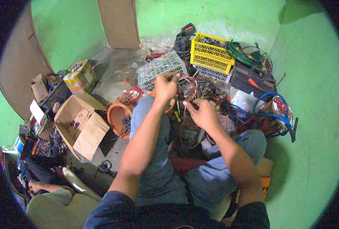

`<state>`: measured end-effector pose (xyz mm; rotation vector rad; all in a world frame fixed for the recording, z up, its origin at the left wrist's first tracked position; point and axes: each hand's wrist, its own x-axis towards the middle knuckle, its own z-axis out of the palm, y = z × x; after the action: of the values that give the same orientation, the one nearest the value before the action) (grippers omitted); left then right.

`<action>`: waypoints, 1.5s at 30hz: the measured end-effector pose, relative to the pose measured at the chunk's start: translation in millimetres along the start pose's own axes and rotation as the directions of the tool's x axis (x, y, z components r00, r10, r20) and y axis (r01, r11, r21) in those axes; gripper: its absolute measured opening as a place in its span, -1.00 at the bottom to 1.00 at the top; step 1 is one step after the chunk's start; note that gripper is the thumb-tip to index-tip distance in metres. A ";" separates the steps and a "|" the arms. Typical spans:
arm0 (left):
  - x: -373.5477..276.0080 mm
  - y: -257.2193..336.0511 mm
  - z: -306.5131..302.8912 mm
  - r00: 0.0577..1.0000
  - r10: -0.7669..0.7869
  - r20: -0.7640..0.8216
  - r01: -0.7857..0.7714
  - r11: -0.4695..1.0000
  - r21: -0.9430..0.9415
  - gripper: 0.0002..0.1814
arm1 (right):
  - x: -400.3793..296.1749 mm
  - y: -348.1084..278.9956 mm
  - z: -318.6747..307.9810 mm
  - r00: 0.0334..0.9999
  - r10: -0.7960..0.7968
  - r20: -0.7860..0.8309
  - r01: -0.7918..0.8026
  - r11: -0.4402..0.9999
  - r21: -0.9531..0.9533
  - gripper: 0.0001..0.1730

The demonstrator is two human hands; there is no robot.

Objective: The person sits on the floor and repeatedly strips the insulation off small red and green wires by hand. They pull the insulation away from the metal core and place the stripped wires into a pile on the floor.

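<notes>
A thin red wire (197, 85) loops between my two hands above the heap in front of my knees. My left hand (166, 86) pinches its upper part between thumb and fingers. Lower and to the right, my right hand (203, 112) grips the wire between thumb and forefinger, and a length hangs below. Behind the hands lies a pile of mixed cables and small parts (210, 86). An orange plastic pot (116, 110) holding dark pieces lies tipped beside my left knee. Further left, a tangle of red wire (133, 90) rests on the floor.
An open cardboard box (90, 134) with a few small parts stands left. Ahead are a white wire rack (160, 68), stacked yellow crates (212, 54) and a black toolbox (253, 75). Blue hose (275, 114) lies right. Another person's hand (35, 185) shows at lower left.
</notes>
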<state>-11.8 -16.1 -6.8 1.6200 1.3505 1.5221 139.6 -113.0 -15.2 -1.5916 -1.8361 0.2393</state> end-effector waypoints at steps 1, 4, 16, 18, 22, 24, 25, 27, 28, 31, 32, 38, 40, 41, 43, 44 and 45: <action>1.4 -1.4 0.8 1.000 -0.004 0.016 0.004 1.000 0.003 -0.75 | 2.3 8.3 9.2 0.999 -0.008 0.033 0.003 0.991 0.135 -0.64; 5.4 -9.1 4.9 0.999 -0.002 0.054 0.002 1.000 -0.009 -0.76 | 11.8 29.8 33.2 0.983 -0.038 0.177 -0.080 0.785 0.615 -0.68; 4.0 -8.0 -20.6 0.976 0.218 0.024 -0.218 0.958 0.185 -0.80 | 35.0 90.7 -128.2 0.952 0.185 -0.243 0.019 0.759 0.651 -0.73; 4.5 -10.5 -22.0 0.943 0.323 -0.076 -0.300 0.928 0.221 -0.80 | 39.6 121.2 -152.6 0.870 0.148 -0.470 0.153 0.825 0.544 -0.70; 10.5 -8.5 -32.5 0.976 0.136 -0.169 -0.125 0.989 0.073 -0.79 | 42.4 168.5 -184.8 0.619 0.356 -0.700 0.032 0.879 0.476 -0.65; 8.3 -1.4 -22.8 0.964 0.183 -0.195 -0.166 0.981 0.098 -0.76 | 42.9 216.0 -190.2 0.613 0.223 -0.758 -0.121 0.975 0.189 -0.65; 6.6 0.9 -21.8 0.955 0.206 -0.215 -0.184 0.976 0.118 -0.74 | 44.1 223.6 -189.6 0.676 0.228 -0.700 -0.219 0.970 0.104 -0.67; 6.2 2.1 -20.3 0.934 0.227 -0.276 -0.202 0.972 0.118 -0.75 | 48.2 232.8 -181.9 0.799 0.208 -0.564 -0.270 0.962 -0.029 -0.69; 6.7 2.5 -20.3 0.921 0.239 -0.307 -0.212 0.970 0.118 -0.76 | 50.3 227.5 -173.8 0.857 0.171 -0.486 -0.229 0.971 -0.064 -0.70; 9.0 -4.0 -20.9 0.919 0.241 -0.313 -0.223 0.970 0.092 -0.79 | 53.5 175.7 -139.9 0.939 0.127 -0.318 -0.183 0.971 -0.151 -0.73; 8.3 -2.6 -16.9 0.912 0.253 -0.323 -0.241 0.967 0.078 -0.79 | 52.7 162.7 -129.8 0.961 0.103 -0.255 -0.127 0.989 -0.077 -0.75; -0.3 6.2 -8.5 0.900 0.266 -0.345 -0.232 0.963 0.137 -0.79 | 30.1 29.3 -45.3 0.977 -0.136 -0.167 0.170 0.962 0.213 -0.69; -2.6 13.3 -7.5 0.900 0.275 -0.338 -0.234 0.960 0.157 -0.79 | 23.8 8.9 -25.4 0.983 -0.140 -0.119 0.164 0.962 0.220 -0.66; -2.2 14.1 -7.0 0.900 0.277 -0.336 -0.237 0.959 0.154 -0.79 | 22.8 6.7 -14.8 0.977 -0.175 -0.120 0.191 0.972 0.137 -0.65; -2.9 13.4 -7.2 0.899 0.275 -0.341 -0.238 0.960 0.148 -0.79 | 22.2 4.6 -5.0 0.982 -0.151 -0.116 0.163 0.981 0.101 -0.64; -3.1 13.3 -6.5 0.896 0.273 -0.351 -0.242 0.961 0.131 -0.79 | 22.8 4.6 -3.7 0.983 -0.138 -0.121 0.150 0.983 0.101 -0.65; -4.2 13.5 -4.8 0.893 0.268 -0.361 -0.245 0.963 0.110 -0.79 | 22.8 5.7 -2.7 0.984 -0.124 -0.125 0.137 0.986 0.097 -0.65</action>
<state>-11.8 -25.8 4.5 1.6554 1.4290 2.0509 145.4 -91.3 -7.9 -1.3785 -1.7977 0.1748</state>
